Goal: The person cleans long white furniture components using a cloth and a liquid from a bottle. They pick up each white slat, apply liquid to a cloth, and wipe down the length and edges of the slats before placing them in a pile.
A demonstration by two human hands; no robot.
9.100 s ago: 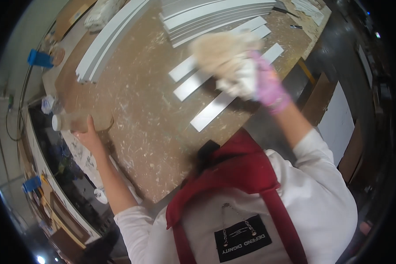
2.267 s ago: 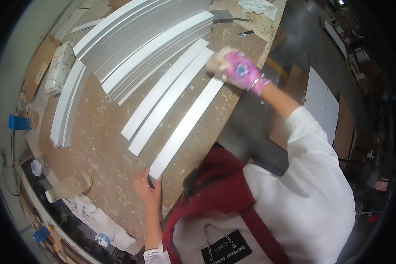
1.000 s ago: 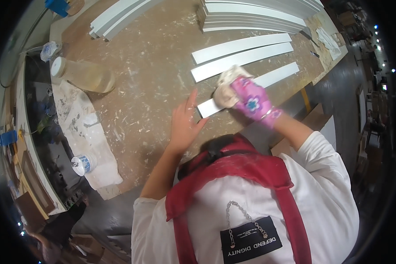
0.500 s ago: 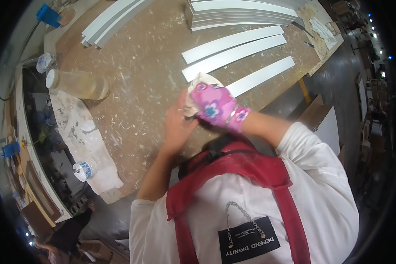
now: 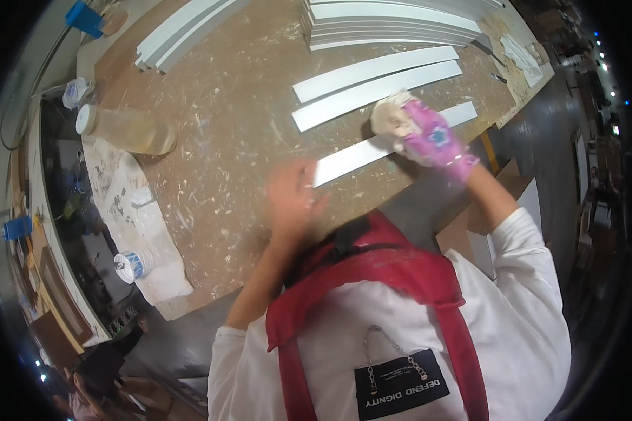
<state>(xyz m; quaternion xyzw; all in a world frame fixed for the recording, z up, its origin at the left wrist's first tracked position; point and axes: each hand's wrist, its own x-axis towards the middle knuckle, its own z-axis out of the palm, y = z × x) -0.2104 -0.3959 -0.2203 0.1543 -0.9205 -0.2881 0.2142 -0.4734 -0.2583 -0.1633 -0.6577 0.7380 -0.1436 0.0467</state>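
Observation:
In a pink flowered glove, my right hand [image 5: 435,137] is closed on a wadded cream rag [image 5: 395,121]. The rag lies against a white strip [image 5: 351,163], hiding part of its middle. My bare left hand [image 5: 293,196] is at the strip's left end; motion smears its fingers, so their grip cannot be made out. Just beyond, two more white strips, a nearer one [image 5: 376,97] and a farther one [image 5: 376,73], lie side by side on the brown, paint-spotted table [image 5: 218,147].
A stack of white strips [image 5: 393,29] stands at the back, with several more strips [image 5: 186,31] at the far left. A capped jar of yellowish liquid [image 5: 130,130] lies on the left. Nearer me, a small white tub [image 5: 133,266] rests on a stained cloth [image 5: 163,270].
My right hand and the rag have swept right along the nearest strip, away from my left hand. That strip's left end now shows, and my left hand has shifted slightly nearer me.

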